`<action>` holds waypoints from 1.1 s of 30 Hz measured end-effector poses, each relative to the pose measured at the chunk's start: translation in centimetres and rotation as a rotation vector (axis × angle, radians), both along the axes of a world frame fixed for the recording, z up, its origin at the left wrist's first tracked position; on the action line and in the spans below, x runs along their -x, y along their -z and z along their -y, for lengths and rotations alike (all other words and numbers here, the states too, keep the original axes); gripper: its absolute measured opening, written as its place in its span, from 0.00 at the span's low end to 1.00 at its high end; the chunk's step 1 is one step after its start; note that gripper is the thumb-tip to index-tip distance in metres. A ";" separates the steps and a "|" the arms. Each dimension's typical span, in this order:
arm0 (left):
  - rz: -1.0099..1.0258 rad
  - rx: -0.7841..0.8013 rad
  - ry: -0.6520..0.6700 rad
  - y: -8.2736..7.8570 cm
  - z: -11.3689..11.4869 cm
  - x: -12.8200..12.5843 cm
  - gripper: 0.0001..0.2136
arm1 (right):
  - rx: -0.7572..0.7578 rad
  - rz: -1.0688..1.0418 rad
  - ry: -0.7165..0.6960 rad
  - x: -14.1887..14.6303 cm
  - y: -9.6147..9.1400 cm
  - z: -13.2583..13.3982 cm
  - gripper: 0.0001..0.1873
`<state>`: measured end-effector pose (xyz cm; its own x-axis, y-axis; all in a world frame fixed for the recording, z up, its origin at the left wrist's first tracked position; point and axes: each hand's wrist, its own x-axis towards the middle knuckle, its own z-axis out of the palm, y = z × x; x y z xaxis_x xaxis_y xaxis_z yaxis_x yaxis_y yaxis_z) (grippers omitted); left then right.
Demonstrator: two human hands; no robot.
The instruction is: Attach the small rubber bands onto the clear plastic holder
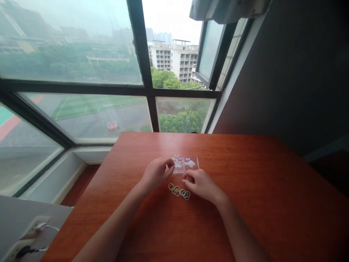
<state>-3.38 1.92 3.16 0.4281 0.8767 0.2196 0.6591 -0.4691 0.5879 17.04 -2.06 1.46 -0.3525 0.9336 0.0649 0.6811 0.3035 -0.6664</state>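
Note:
A clear plastic case (192, 163) with white printed shapes lies on the table, and small clear pegs (176, 157) rise from its left half. At the left edge of this case is my left hand (158, 171), thumb and index finger brought together; whatever they pinch is too small to make out. My right hand (201, 183) is just in front of the case's right half, its fingers curled and the tips pressed together. What it holds, if anything, is hidden. Between and below the hands, several thin rings lie overlapping in a row, yellowish rings (174, 189) on the left and pale bluish rings (185, 194) on the right.
The reddish-brown wooden table (245, 163) reaches to a window with dark frames (148, 87); one pane (211, 52) stands open at upper right. A dark wall (294, 72) rises on the right. Sockets with plugs (24, 251) are low on the left.

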 end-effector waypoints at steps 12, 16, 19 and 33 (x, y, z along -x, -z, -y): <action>-0.059 -0.042 -0.066 0.5 -0.6 1.0 0.05 | 0.078 0.086 -0.078 -0.4 0.0 0.4 0.04; -0.010 -0.029 -0.032 0.2 -0.4 0.6 0.05 | 0.056 0.053 -0.018 -0.3 0.2 0.1 0.03; 0.047 0.021 0.045 -0.2 -0.1 0.2 0.06 | -0.015 0.008 0.048 -0.2 0.3 -0.3 0.04; 0.094 0.083 0.091 -0.2 0.4 -0.5 0.05 | -0.103 -0.095 0.071 -0.1 0.0 -0.4 0.03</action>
